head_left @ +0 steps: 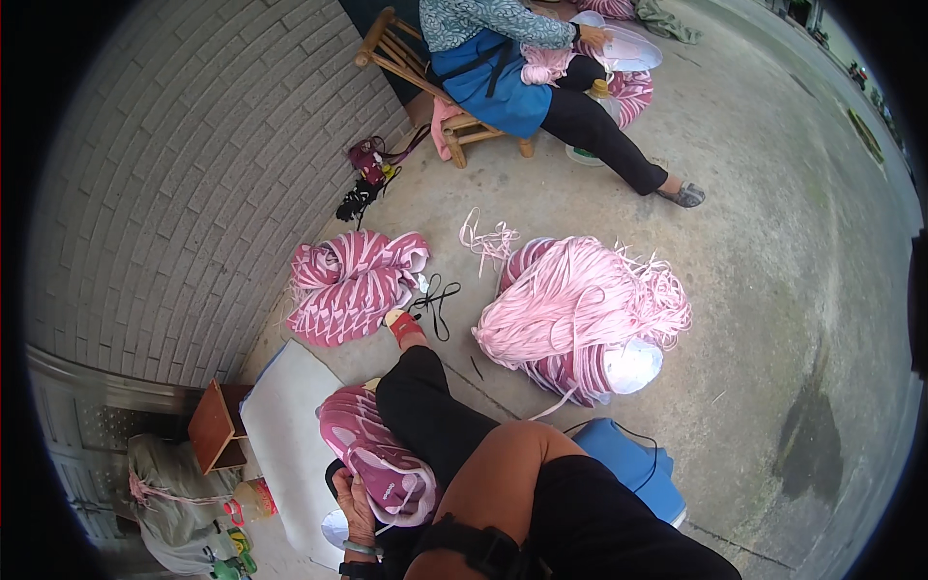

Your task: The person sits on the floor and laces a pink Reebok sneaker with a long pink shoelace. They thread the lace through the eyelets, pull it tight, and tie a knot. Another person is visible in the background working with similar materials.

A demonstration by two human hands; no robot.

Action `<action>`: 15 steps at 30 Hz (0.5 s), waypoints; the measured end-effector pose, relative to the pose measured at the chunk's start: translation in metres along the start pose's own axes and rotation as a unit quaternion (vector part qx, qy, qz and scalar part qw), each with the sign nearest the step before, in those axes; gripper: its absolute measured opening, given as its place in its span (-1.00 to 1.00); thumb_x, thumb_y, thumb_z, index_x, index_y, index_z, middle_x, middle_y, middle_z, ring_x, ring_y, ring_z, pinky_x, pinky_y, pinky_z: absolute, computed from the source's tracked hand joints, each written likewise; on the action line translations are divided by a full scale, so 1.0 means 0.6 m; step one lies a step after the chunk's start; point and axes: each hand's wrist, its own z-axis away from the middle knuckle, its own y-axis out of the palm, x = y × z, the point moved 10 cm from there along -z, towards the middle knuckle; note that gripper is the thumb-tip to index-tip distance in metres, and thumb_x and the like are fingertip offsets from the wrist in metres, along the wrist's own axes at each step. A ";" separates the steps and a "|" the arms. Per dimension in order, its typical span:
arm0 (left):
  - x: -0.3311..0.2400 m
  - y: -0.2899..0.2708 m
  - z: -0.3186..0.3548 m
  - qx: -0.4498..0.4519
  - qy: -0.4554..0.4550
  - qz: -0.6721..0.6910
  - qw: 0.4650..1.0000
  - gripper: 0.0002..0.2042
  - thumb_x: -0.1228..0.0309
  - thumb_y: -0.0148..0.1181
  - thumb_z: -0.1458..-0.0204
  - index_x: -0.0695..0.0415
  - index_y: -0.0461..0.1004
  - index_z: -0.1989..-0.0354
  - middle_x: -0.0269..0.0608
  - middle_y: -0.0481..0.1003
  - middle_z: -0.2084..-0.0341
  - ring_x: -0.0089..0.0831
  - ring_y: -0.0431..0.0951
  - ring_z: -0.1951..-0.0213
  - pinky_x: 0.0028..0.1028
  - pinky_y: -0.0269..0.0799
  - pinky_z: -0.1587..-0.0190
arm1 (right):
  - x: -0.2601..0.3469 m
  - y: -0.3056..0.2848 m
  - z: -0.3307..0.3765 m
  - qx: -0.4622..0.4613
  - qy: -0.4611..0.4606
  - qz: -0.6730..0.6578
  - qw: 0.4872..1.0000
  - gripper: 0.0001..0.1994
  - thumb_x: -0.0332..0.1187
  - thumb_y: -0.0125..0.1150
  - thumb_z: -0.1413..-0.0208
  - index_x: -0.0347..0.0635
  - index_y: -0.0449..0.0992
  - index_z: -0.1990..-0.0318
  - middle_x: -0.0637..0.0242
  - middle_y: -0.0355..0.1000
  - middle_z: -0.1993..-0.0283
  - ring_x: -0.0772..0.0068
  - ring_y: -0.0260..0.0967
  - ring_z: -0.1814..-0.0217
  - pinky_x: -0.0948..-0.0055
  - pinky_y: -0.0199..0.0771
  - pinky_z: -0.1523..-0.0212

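Observation:
A stack of maroon-and-pink shoe uppers point(362, 425) rests across my lap, beside my black-trousered leg. The nearest shoe upper point(391, 481) lies at its lower end. My left hand point(356, 507) grips the edge of this upper, with its fingertips partly hidden. Beside that hand shows a rounded white piece point(334, 527). My right arm is bent, its forearm crossing at the lower edge with a black strap on it. The right hand itself is out of the picture. On the ground ahead, a large heap of pink laces point(570, 300) covers more striped uppers point(565, 377).
Another bundle of uppers point(358, 290) lies near the brick wall point(213, 145). A blue plastic box point(628, 464) stands to my right. On the left are a grey board point(290, 435), a wooden box point(217, 425) and a bottle point(253, 500). Ahead, a co-worker sits on a bamboo chair point(469, 135).

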 end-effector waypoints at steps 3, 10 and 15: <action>-0.037 0.014 0.004 0.014 -0.019 -0.026 0.999 -0.75 0.23 -0.07 -0.16 0.14 0.24 0.15 -0.31 0.33 0.32 -0.57 0.30 0.27 -0.55 0.25 0.16 | -0.004 -0.001 0.012 -0.007 -0.009 0.013 1.000 -0.83 -0.33 0.07 -0.07 -0.27 0.39 0.31 0.29 0.38 0.47 0.51 0.33 0.53 0.51 0.33 0.56; 0.004 0.000 0.005 -0.003 -0.049 -0.016 0.999 -0.74 0.20 -0.12 -0.18 0.13 0.24 0.16 -0.32 0.33 0.30 -0.56 0.29 0.23 -0.54 0.25 0.12 | -0.007 0.017 0.029 0.003 -0.024 0.031 0.999 -0.83 -0.33 0.09 -0.05 -0.27 0.40 0.33 0.29 0.38 0.48 0.52 0.32 0.55 0.53 0.33 0.58; -0.058 0.013 0.014 -0.023 -0.037 -0.200 0.979 -0.70 0.16 -0.12 -0.17 0.16 0.26 0.15 -0.28 0.33 0.31 -0.52 0.30 0.24 -0.51 0.23 0.11 | -0.011 0.013 0.039 -0.007 -0.027 0.032 0.999 -0.83 -0.33 0.10 -0.04 -0.27 0.41 0.35 0.29 0.38 0.49 0.54 0.32 0.56 0.54 0.32 0.60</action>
